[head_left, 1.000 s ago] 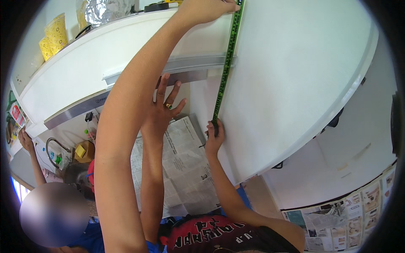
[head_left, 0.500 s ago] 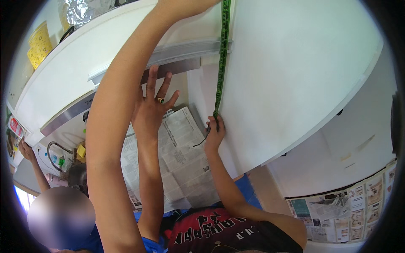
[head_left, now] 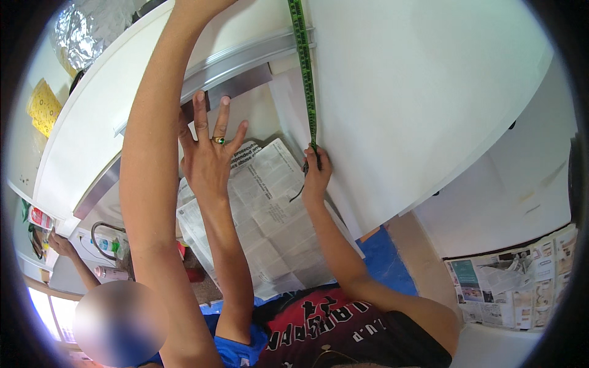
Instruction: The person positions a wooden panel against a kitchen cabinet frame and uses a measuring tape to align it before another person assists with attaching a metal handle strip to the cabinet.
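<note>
My right hand (head_left: 316,175) is closed around the lower end of a green tape measure (head_left: 305,67), with a dark cord (head_left: 297,195) hanging beside it. The tape runs upward along the edge of a white panel (head_left: 423,104) and out of the top of the view. My left forearm (head_left: 153,172) reaches up past the white cabinet; only the base of my left hand (head_left: 205,5) shows at the top edge, its fingers out of view. Between my arms, a co-worker's hand (head_left: 211,162) with a ring is spread below a metal strip (head_left: 239,86).
Newspaper (head_left: 264,208) lies below the cabinet, and more newspaper (head_left: 509,282) is at the right. The co-worker's other hand (head_left: 61,245) is at the far left, near a curved faucet (head_left: 98,230). Foil (head_left: 92,30) and a yellow patterned item (head_left: 43,107) sit at upper left.
The view has shifted, so the panel, tape and cabinet sit further left and higher. My right hand keeps its grip on the tape; the co-worker's ringed hand stays spread.
</note>
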### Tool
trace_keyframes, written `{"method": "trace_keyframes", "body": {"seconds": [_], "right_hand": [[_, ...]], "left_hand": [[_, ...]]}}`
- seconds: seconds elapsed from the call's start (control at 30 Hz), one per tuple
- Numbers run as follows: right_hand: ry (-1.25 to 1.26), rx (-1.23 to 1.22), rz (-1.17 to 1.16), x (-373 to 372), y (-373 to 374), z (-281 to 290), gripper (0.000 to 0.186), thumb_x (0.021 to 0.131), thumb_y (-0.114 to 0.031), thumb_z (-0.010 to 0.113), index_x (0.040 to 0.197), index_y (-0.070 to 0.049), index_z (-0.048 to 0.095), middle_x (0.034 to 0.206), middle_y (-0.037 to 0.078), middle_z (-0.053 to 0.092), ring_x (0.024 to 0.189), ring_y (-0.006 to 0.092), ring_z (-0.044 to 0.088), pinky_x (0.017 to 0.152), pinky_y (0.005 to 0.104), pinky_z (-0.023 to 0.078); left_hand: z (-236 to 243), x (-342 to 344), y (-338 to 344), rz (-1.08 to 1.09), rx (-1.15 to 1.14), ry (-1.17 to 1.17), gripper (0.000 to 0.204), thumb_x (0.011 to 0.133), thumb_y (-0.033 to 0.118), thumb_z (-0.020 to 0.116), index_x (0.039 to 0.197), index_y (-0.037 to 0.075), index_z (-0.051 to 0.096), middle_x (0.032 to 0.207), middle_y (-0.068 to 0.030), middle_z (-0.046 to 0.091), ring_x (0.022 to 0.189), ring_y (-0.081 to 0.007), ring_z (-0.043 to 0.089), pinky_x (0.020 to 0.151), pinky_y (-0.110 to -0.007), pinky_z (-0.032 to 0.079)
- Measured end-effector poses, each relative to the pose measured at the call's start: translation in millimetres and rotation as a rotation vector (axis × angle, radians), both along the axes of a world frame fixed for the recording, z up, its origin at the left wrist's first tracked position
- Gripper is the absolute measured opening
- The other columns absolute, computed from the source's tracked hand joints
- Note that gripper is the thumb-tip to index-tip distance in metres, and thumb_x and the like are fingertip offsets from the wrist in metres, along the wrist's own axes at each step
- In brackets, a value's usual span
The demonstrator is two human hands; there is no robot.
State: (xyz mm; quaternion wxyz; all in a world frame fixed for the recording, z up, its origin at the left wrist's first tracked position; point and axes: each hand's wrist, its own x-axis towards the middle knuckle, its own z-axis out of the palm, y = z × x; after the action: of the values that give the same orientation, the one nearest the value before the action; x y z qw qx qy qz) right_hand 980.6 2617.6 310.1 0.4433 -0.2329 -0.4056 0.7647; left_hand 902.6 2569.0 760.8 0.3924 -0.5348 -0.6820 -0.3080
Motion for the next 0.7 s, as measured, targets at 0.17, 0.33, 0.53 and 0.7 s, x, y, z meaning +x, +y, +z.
{"method": "trace_keyframes", "body": {"seconds": [0.17, 0.33, 0.53, 0.7], "right_hand": [[-0.033, -0.015, 0.036, 7.7, -1.7, 0.7, 0.021, 0.101, -0.022, 0.072, 0.116, -0.006, 0.071, 0.098, -0.001, 0.068, 0.082, 0.0075, 0.057, 0.067, 0.0236, 0.045], [-0.046, -0.043, 0.074, 19.6, -3.3, 3.4, 0.026, 0.1, -0.024, 0.074, 0.117, -0.005, 0.071, 0.096, 0.0, 0.068, 0.083, 0.0075, 0.058, 0.067, 0.0235, 0.045], [-0.018, -0.047, 0.101, 28.4, -4.3, 3.8, 0.028, 0.1, -0.024, 0.074, 0.117, -0.002, 0.072, 0.096, 0.0, 0.068, 0.086, 0.0086, 0.058, 0.074, 0.0235, 0.046], [-0.009, -0.015, 0.084, 25.3, -1.2, -0.5, 0.029, 0.099, -0.021, 0.074, 0.119, -0.001, 0.071, 0.096, -0.001, 0.066, 0.087, 0.0088, 0.056, 0.08, 0.023, 0.044]], "left_hand": [[0.8, 4.9, 3.2, 0.069, 0.007, 0.009, 0.023, 0.086, 0.025, 0.08, 0.102, 0.008, 0.084, 0.089, -0.0169, 0.08, 0.074, -0.0244, 0.076, 0.073, -0.034, 0.059], [-2.0, 8.8, 3.9, 0.126, 0.018, 0.013, 0.024, 0.086, 0.025, 0.081, 0.102, 0.007, 0.084, 0.089, -0.0164, 0.08, 0.071, -0.0232, 0.074, 0.069, -0.033, 0.058], [-5.1, 11.4, 6.6, 0.087, 0.052, -0.017, 0.025, 0.085, 0.024, 0.081, 0.102, 0.005, 0.083, 0.087, -0.0175, 0.08, 0.07, -0.0214, 0.074, 0.068, -0.032, 0.056], [-7.0, 8.2, 7.7, 0.098, 0.057, 0.059, 0.023, 0.086, 0.022, 0.081, 0.103, 0.006, 0.083, 0.085, -0.0174, 0.079, 0.069, -0.0211, 0.073, 0.067, -0.032, 0.055]]}}
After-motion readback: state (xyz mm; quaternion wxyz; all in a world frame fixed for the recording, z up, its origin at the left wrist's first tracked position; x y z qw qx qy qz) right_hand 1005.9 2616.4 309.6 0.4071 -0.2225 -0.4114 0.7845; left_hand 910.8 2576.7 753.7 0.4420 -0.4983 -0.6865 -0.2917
